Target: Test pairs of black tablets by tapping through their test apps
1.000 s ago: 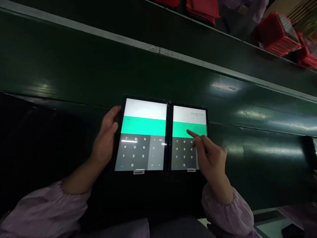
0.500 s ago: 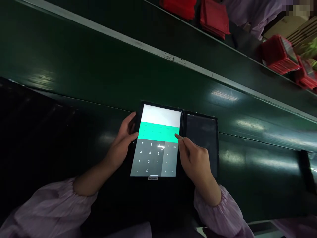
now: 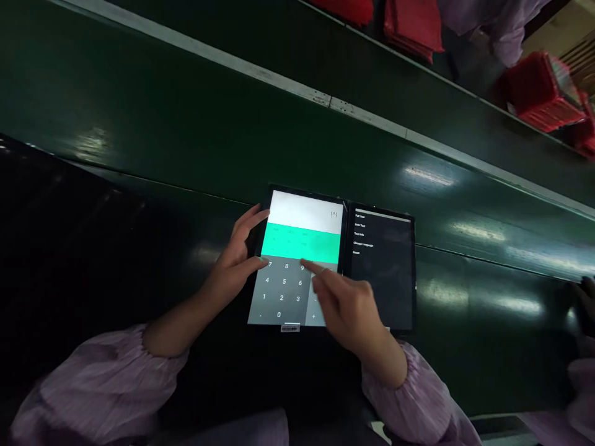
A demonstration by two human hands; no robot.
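Note:
A tablet (image 3: 281, 282) with a lit calculator screen of white, bright green and grey lies in front of me. My left hand (image 3: 235, 254) grips its left edge, thumb over the front and fingers along the side. My right hand (image 3: 351, 303) is over the lower right of this screen, index finger stretched out with its tip near the 9 key. The other fingers are curled in, and I see nothing in them. Beside it on the right lies a second tablet (image 3: 388, 272), its dark screen showing a short text menu. The right hand covers part of both tablets.
The dark green work surface (image 3: 195, 148) runs behind the tablets, with a pale metal strip (image 3: 223, 62) across it. Stacks of red sleeves (image 3: 411, 28) and red-wrapped items (image 3: 542, 93) lie beyond. Another person's purple sleeve (image 3: 493, 21) shows at the top; another person's hand (image 3: 586, 294) is far right.
My right index finger has moved left and down from the green area to near the 9 key. Characters now show in the white field. The second tablet's screen has gone from blank to a menu.

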